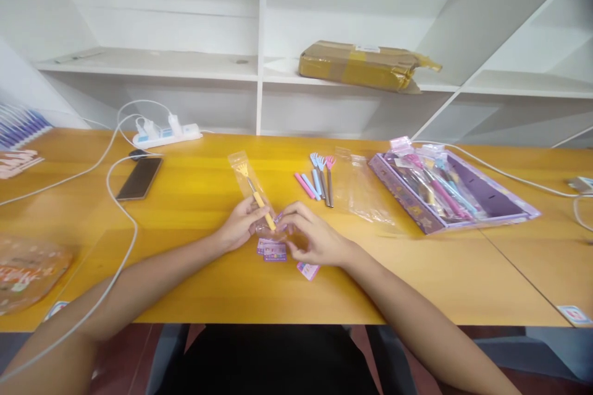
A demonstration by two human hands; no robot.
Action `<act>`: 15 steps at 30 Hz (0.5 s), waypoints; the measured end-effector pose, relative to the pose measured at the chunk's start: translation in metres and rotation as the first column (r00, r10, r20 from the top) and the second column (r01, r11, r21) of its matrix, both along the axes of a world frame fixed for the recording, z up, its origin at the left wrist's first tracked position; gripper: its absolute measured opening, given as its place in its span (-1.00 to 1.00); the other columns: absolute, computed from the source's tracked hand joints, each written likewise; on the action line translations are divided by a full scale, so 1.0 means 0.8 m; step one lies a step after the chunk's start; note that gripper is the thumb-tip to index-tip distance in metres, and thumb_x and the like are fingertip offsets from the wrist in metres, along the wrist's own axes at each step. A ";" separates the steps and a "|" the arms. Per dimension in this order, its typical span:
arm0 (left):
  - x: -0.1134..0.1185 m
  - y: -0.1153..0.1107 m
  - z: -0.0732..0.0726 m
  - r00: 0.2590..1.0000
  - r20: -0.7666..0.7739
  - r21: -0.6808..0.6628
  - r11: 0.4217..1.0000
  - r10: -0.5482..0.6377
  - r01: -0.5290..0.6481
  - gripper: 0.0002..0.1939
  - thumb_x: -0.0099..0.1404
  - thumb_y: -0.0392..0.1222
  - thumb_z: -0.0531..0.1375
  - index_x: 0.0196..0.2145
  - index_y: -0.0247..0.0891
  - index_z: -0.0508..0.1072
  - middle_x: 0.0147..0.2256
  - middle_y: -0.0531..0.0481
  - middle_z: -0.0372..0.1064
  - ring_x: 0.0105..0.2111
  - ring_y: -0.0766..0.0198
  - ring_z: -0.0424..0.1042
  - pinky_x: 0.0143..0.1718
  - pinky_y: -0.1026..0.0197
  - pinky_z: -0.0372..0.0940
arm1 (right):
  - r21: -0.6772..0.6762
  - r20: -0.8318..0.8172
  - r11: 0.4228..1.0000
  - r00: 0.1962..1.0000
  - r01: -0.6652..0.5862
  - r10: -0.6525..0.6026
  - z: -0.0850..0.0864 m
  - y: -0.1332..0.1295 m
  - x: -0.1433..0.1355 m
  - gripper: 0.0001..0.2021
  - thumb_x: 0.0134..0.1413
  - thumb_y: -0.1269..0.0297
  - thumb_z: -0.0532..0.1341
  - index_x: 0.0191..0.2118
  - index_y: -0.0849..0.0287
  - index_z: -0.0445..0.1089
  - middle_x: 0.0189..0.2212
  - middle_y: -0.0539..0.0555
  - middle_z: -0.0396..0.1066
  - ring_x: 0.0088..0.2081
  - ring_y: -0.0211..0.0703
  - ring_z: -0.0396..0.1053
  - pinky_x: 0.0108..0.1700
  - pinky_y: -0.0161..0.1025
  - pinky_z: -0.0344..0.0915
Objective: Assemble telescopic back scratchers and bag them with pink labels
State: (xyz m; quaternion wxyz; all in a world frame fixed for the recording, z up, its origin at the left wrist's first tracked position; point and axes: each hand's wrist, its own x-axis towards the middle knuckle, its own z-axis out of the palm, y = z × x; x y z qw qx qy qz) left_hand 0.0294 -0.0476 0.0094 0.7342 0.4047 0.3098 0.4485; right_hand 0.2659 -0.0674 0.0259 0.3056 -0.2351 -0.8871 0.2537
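Observation:
My left hand [241, 223] is closed on a clear plastic bag [238, 163] and the yellow back scratcher [260, 200] in it, whose claw points away from me. My right hand [311, 236] is at the near end of the bag, thumb and fingers curled; whether it pinches anything is too small to tell. Small purple cards [275, 252] lie just below the bag, and another card [308, 270] is under my right hand. Beyond my right hand lie blue and pink claw rods [329, 182], pink and blue handles [310, 186] and flat clear bags [361, 188].
A purple display box [500, 202] with bagged scratchers stands at the right. A phone [140, 178], a power strip [188, 134] and white cables [132, 216] are at the left. An orange package [32, 271] lies at the left edge. A taped carton [356, 66] rests on the shelf.

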 end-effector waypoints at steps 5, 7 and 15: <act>0.001 0.000 -0.007 0.998 -0.066 0.115 0.993 -0.008 0.016 -0.62 0.23 -0.05 0.47 -0.15 -0.27 0.43 -0.32 -0.03 0.54 -0.35 0.23 0.55 -0.28 0.24 0.46 | 0.050 -0.080 0.999 0.997 0.010 -0.006 -0.011 0.000 -0.011 -0.92 0.39 0.27 0.25 -0.08 0.05 0.49 -0.06 0.15 0.33 -0.02 -0.08 0.41 0.05 -0.09 0.43; 0.001 -0.001 -0.012 0.991 -0.132 0.204 0.979 0.011 0.016 -0.63 0.24 -0.06 0.46 -0.13 -0.26 0.46 -0.32 -0.01 0.52 -0.34 0.26 0.52 -0.26 0.27 0.42 | -0.001 -0.122 0.998 0.991 0.059 -0.058 -0.011 -0.001 -0.014 -0.90 0.42 0.24 0.22 -0.09 0.06 0.48 -0.09 0.15 0.36 -0.04 -0.07 0.42 0.05 -0.08 0.43; -0.001 0.000 -0.010 0.982 -0.176 0.264 0.957 -0.071 0.117 -0.59 0.15 -0.01 0.50 -0.16 -0.27 0.53 -0.28 -0.05 0.54 -0.28 0.19 0.53 -0.23 0.24 0.40 | -0.177 -0.136 0.969 0.970 0.175 -0.200 -0.015 -0.002 -0.023 -0.81 0.42 0.12 0.23 -0.20 0.10 0.46 -0.31 0.05 0.41 -0.31 -0.18 0.36 -0.22 -0.21 0.35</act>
